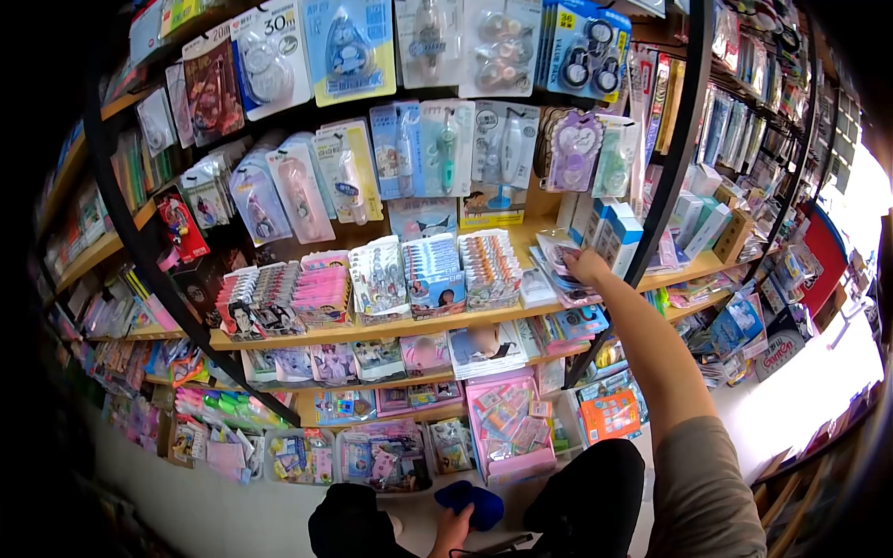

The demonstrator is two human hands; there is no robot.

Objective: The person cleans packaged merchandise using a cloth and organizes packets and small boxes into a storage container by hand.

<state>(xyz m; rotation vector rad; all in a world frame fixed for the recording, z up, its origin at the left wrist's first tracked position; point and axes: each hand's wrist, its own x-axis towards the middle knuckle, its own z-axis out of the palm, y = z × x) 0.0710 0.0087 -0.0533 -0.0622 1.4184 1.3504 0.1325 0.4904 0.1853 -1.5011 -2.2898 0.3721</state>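
My right hand (pixel 588 268) reaches out to the wooden shelf, its fingers closed at the top of a stack of flat clear plastic packets (pixel 561 249). What is printed on the packets is too small to read. Right beside that hand stand blue and white boxes (pixel 616 234). Low down, near my knees, my left hand (pixel 453 532) is closed around a dark blue, soft-looking cloth item (pixel 480 508); its exact kind does not show.
Rows of upright packets in bins (pixel 434 279) line the shelf (pixel 372 327). Blister-packed correction tapes and pens (pixel 349 181) hang above. Tubs of small packaged goods (pixel 383 456) and a pink box (pixel 512 418) sit near the floor. A black shelf post (pixel 672 149) rises by my right arm.
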